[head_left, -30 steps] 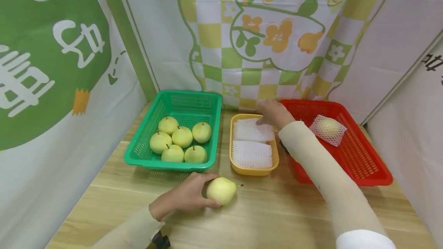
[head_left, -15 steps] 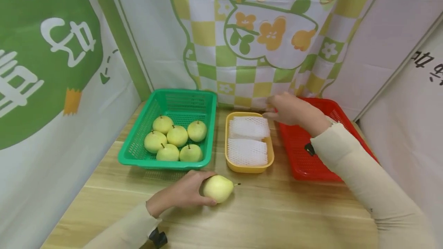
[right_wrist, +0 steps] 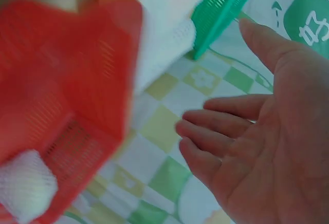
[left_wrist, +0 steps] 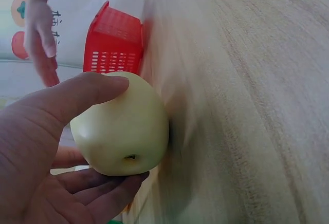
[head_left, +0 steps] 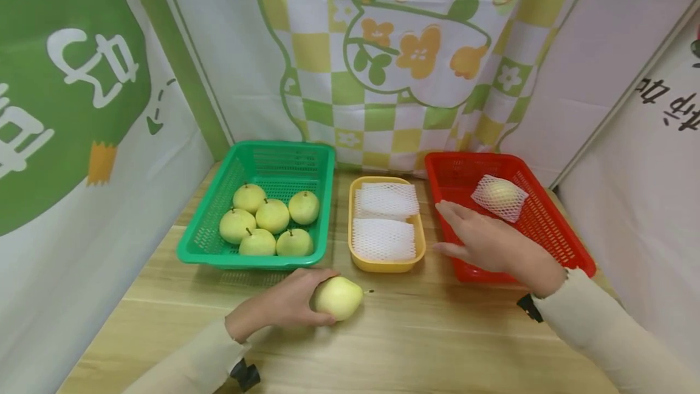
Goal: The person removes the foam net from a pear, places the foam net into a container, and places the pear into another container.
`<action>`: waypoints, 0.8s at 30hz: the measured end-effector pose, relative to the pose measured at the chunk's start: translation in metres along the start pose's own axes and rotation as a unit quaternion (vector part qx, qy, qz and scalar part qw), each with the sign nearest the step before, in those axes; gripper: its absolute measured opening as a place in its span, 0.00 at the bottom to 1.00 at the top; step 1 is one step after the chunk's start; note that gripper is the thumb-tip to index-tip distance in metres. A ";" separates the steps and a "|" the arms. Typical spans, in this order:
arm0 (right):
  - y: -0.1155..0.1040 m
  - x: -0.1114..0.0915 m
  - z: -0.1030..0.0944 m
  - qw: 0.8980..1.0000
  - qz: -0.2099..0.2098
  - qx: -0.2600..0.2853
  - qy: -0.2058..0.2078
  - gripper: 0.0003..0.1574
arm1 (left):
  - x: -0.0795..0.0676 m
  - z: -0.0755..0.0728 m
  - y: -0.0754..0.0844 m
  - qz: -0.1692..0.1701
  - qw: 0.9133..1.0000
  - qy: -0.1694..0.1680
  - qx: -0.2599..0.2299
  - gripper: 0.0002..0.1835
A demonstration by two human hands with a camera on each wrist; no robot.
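My left hand point(head_left: 290, 300) grips a yellow-green pear point(head_left: 338, 298) low over the table, its stem pointing right. In the left wrist view, the thumb lies on top of the pear point(left_wrist: 126, 126) and the fingers curl beneath it. My right hand point(head_left: 489, 239) holds nothing; its fingers are extended above the near left edge of the red basket point(head_left: 558, 233). Inside that basket lies a pear in a white foam net point(head_left: 500, 194). To the hand's left stands a yellow tray point(head_left: 386, 266) holding two stacks of white foam nets point(head_left: 383, 239).
A green basket point(head_left: 251, 260) with several bare pears point(head_left: 272, 216) stands at the left. All the containers sit on a wooden table point(head_left: 415, 345). Behind them hangs a checked, printed curtain point(head_left: 350, 78), with printed cloth walls on both sides.
My right hand has left the foam nets empty, moving right and back toward me over the red basket. The left hand keeps its grip on the pear. The head view has shifted slightly.
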State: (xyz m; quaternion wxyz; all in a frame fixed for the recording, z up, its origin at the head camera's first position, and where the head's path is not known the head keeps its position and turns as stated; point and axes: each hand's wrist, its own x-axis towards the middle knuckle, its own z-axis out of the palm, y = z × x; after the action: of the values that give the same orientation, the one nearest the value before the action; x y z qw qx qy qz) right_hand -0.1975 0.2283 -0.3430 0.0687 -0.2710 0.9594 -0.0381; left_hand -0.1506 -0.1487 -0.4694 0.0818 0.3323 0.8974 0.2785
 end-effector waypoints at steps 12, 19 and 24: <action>0.011 -0.020 0.088 0.991 -0.038 -0.028 0.123 0.60 | -0.001 0.000 0.014 -0.017 0.999 -0.014 0.042 0.46; 0.016 -0.019 0.115 0.975 -0.058 -0.095 0.194 0.60 | -0.002 0.001 0.032 0.004 0.991 -0.012 0.135 0.44; 0.014 -0.016 0.122 0.965 -0.061 -0.126 0.223 0.61 | -0.003 0.002 0.036 0.023 0.987 -0.001 0.162 0.42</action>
State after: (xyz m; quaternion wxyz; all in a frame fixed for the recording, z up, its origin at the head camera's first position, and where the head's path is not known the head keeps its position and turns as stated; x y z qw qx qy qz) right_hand -0.1731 0.2445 -0.4631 -0.1846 -0.3196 0.9292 0.0194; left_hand -0.1276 -0.1276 -0.4513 0.0217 0.3618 0.9228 0.1308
